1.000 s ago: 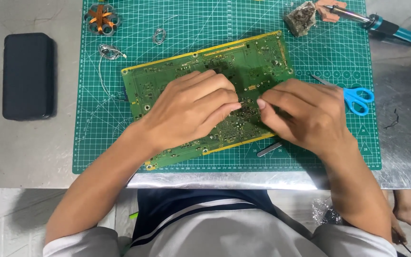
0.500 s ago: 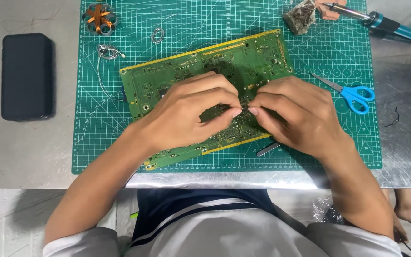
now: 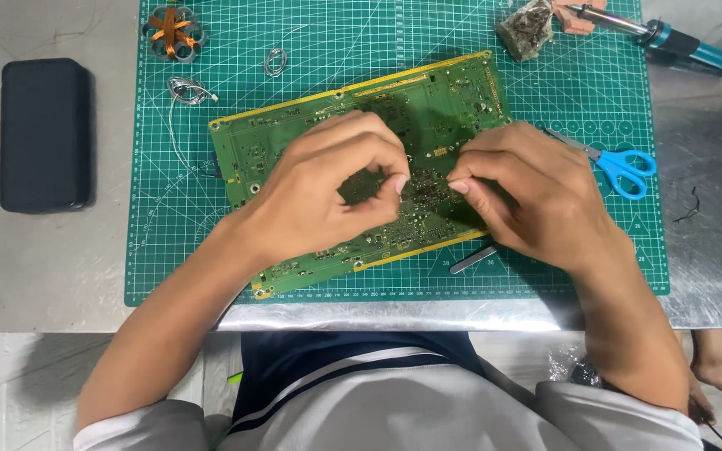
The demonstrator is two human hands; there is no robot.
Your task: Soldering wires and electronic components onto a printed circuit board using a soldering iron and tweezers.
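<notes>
Over the green circuit board (image 3: 311, 138), which lies tilted across the middle of the green cutting mat (image 3: 211, 250) with yellow strips along its long edges, both hands are down at work. The left hand (image 3: 327, 196) rests on the board's centre with its fingers (image 3: 400, 182) curled in narrow, thumb and forefinger pinched together; whether anything sits between them is too small to tell. The right hand (image 3: 536, 196) mirrors it from the other side, fingertips drawn close and nearly meeting the left hand's over the same spot on the board, and again no held part can be made out. No labels or packages show; the mat carries a white grid and ruled scales along its edges. Just right of the right hand lie blue-handled scissors (image 3: 620, 171), blades pointing toward the board. Below that hand, near the board's lower edge, sits a small grey metal bar (image 3: 473, 260). At the top right, a blue-handled soldering iron (image 3: 670, 40) lies beside a rough greyish lump (image 3: 526, 29). At the top left a copper-wound coil (image 3: 174, 31) sits on the mat, with a small wire loop (image 3: 275, 61) and a thin wire bundle (image 3: 185, 90) nearby. Off the mat to the left, a dark rectangular case (image 3: 45, 134) lies on the grey metal desk (image 3: 60, 267). Pale floor tiles show below.
</notes>
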